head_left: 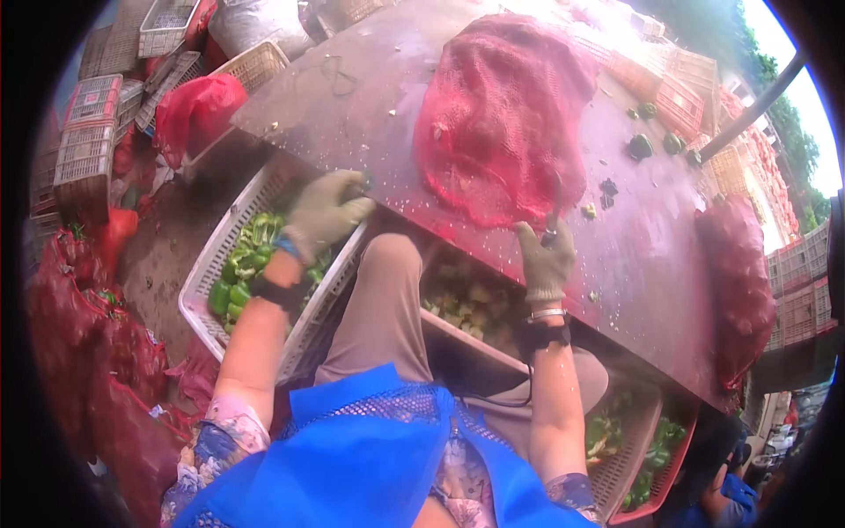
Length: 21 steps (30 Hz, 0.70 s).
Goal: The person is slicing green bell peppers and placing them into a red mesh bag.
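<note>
Above a white plastic crate (198,290) of cut green peppers (242,273), my left hand (326,216) in a pale glove reaches toward the table edge. Its thumb and fingers are apart; a small dark bit shows by the fingertips, and I cannot tell whether they touch it. My gloved right hand (546,264) is closed at the near edge of the table (642,264), round a small dark-handled tool that looks like a knife (553,231). Its thin blade points away, blurred against a red mesh sack (506,114) lying on the table.
Whole green peppers (641,147) and scraps lie at the table's right. A crate of pale pepper pieces (475,308) sits below the edge, between my knees. More crates of peppers (656,466) stand at lower right. Full red sacks (79,334) and stacked crates (85,158) line the left.
</note>
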Each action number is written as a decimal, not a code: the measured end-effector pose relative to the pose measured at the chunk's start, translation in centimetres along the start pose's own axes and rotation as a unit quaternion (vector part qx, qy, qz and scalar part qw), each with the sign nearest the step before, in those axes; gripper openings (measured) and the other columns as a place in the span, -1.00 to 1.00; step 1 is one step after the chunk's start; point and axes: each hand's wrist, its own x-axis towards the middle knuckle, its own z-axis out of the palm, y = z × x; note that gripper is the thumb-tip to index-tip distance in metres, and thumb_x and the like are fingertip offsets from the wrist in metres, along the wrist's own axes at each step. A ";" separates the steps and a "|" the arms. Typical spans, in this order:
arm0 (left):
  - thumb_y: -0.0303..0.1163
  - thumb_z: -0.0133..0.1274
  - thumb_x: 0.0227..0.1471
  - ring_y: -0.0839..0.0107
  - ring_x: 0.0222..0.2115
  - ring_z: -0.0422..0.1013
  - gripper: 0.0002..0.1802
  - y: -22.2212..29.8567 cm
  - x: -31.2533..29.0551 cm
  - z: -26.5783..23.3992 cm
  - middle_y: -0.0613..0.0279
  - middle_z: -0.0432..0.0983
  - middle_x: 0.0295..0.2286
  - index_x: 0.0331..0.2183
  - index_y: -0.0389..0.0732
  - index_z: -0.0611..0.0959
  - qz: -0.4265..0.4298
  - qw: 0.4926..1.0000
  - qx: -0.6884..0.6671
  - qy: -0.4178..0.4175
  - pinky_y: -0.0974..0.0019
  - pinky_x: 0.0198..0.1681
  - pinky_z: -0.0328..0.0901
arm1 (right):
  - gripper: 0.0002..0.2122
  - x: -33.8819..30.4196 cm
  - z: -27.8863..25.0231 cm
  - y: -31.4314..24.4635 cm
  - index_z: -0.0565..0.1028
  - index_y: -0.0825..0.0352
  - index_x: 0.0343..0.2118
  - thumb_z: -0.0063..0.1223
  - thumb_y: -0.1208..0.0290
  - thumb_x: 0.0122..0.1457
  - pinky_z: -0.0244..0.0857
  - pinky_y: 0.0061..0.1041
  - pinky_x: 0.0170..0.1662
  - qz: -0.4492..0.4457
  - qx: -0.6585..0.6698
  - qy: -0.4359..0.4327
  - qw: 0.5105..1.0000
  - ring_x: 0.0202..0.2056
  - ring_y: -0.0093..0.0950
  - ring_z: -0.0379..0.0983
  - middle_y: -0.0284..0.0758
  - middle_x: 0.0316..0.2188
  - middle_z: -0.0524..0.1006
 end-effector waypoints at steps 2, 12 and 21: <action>-0.16 0.08 -0.08 0.10 -0.05 0.40 -0.45 3.3 3.2 3.0 -0.11 0.48 -0.11 -0.08 -0.31 0.54 0.039 0.995 0.070 -0.059 0.19 0.04 0.26 | -0.49 2.5 3.1 1.8 0.49 0.36 -0.12 0.37 0.25 -0.15 0.36 -0.32 -0.21 -0.043 0.029 0.021 0.998 -0.29 -0.22 0.49 -0.13 -0.26 0.52; -0.34 -0.04 -0.04 -0.03 -0.04 0.35 -0.48 5.9 16.7 19.1 -0.11 0.43 -0.08 0.02 -0.19 0.48 0.142 0.929 0.229 -0.255 0.05 0.01 0.26 | -0.86 12.4 5.3 5.3 0.49 0.34 -0.48 0.06 0.36 0.04 0.35 -0.24 -0.37 0.042 -0.094 0.029 0.994 -0.46 -0.12 0.51 -0.04 -0.56 0.51; -0.35 0.04 -0.04 0.01 0.03 0.30 -0.40 8.0 25.5 20.0 -0.12 0.34 0.01 0.09 -0.17 0.39 0.231 0.949 0.207 0.062 0.12 0.08 0.20 | -0.78 15.9 4.0 5.2 0.53 0.36 -0.33 0.23 0.38 -0.03 0.34 -0.46 -0.37 0.040 0.101 -0.002 0.994 -0.48 -0.48 0.49 -0.30 -0.51 0.57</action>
